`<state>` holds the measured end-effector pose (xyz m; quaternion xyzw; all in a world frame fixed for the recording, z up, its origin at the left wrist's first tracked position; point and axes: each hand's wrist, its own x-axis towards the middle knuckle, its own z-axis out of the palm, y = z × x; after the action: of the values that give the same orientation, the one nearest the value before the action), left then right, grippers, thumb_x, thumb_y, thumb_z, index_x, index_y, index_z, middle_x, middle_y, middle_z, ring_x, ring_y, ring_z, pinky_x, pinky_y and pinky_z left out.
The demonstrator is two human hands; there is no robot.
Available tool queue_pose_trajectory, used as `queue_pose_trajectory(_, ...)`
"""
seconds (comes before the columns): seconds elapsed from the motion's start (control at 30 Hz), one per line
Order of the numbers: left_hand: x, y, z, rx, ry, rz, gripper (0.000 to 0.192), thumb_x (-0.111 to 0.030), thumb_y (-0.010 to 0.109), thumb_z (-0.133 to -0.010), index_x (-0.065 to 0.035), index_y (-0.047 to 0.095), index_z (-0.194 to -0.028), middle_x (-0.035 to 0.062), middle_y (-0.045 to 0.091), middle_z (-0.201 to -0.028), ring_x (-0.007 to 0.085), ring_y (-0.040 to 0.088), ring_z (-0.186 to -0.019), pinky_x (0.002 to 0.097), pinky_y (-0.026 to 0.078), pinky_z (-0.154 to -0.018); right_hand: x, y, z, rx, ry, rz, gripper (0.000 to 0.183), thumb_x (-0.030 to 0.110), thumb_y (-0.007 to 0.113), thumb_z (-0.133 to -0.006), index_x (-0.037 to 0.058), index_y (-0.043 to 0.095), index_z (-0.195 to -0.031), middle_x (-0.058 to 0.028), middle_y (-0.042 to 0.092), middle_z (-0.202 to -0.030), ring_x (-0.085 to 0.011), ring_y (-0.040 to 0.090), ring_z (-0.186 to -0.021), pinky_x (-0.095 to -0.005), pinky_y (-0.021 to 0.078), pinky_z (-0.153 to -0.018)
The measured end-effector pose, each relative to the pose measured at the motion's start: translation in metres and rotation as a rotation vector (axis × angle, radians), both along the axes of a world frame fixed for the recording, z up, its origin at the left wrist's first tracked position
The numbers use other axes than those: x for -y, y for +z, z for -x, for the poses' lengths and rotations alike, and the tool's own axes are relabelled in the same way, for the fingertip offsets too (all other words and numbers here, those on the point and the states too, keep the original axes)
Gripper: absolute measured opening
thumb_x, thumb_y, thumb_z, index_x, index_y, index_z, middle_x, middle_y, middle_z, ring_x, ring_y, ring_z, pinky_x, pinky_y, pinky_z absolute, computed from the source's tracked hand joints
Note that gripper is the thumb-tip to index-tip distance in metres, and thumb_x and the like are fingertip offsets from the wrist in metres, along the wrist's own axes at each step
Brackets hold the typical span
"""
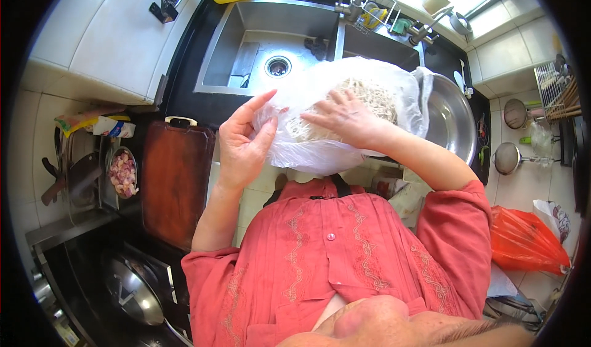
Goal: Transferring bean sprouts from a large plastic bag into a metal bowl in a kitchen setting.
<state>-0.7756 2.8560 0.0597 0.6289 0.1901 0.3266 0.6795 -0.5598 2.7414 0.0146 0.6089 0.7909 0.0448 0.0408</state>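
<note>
A translucent white plastic bag [318, 155] lies open in front of me, by the near side of the sink, partly over a large steel basin [450, 116]. Inside it is a heap of thin pale strands [374, 100]; whether they are sprouts or noodles I cannot tell. My right hand [344, 118] rests on the strands, palm down with its fingers spread. At the bag's left edge is my left hand [244, 139], its thumb and index finger apart; its other fingers are partly hidden by the plastic, so its grip is unclear.
Beyond the bag is a two-bowl steel sink [258, 42] with a faucet [355, 8]. To the left are a wooden cutting board [173, 181], a dish of chopped pinkish pieces [123, 172] and a wok [138, 291]. Strainers [507, 158] and a red plastic bag [526, 241] hang at right.
</note>
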Motion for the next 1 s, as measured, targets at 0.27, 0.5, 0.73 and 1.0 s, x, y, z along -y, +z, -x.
queue_pose_trajectory(0.27, 0.000, 0.001, 0.006, -0.004, 0.029, -0.008, 0.040, 0.006, 0.055, -0.088, 0.0022, 0.054, -0.128, 0.0077, 0.064, -0.110, 0.0094, 0.060, -0.097, 0.0215, 0.047, -0.084, 0.017, 0.044, -0.008, -0.081, -0.156, -0.011, 0.063, 0.009, 0.074, -0.063, 0.0166, 0.054, -0.122, -0.0068, 0.061, -0.103, -0.0298, 0.055, -0.105, -0.0393, 0.0538, -0.078)
queue_pose_trajectory(0.5, 0.008, 0.011, -0.008, 0.049, -0.041, -0.009, 0.040, 0.006, 0.055, -0.088, 0.0020, 0.054, -0.127, 0.0097, 0.065, -0.109, 0.0101, 0.061, -0.098, 0.0217, 0.048, -0.084, 0.048, 0.074, -0.023, -0.246, -0.349, -0.204, 0.067, 0.011, 0.079, -0.056, 0.0177, 0.058, -0.120, -0.0044, 0.061, -0.099, -0.0269, 0.058, -0.102, -0.0367, 0.0540, -0.077)
queue_pose_trajectory(0.73, 0.011, 0.012, -0.013, 0.049, -0.091, -0.065, 0.039, 0.006, 0.054, -0.089, 0.0017, 0.054, -0.128, 0.0114, 0.066, -0.108, 0.0117, 0.062, -0.098, 0.0223, 0.048, -0.085, 0.039, 0.035, 0.001, -0.370, -0.405, -0.175, 0.076, 0.010, 0.078, -0.062, 0.0210, 0.050, -0.132, -0.0114, 0.054, -0.126, -0.0346, 0.052, -0.116, -0.0412, 0.0487, -0.093)
queue_pose_trajectory(1.0, 0.013, 0.007, -0.009, 0.099, -0.092, 0.011, 0.040, 0.006, 0.055, -0.089, 0.0021, 0.053, -0.128, 0.0110, 0.065, -0.110, 0.0107, 0.061, -0.098, 0.0219, 0.048, -0.084, 0.061, 0.017, -0.074, -0.584, -0.565, -0.029, 0.081, 0.036, 0.075, -0.076, -0.0029, 0.039, -0.137, -0.0247, 0.047, -0.134, -0.0351, 0.043, -0.128, -0.0390, 0.0374, -0.105)
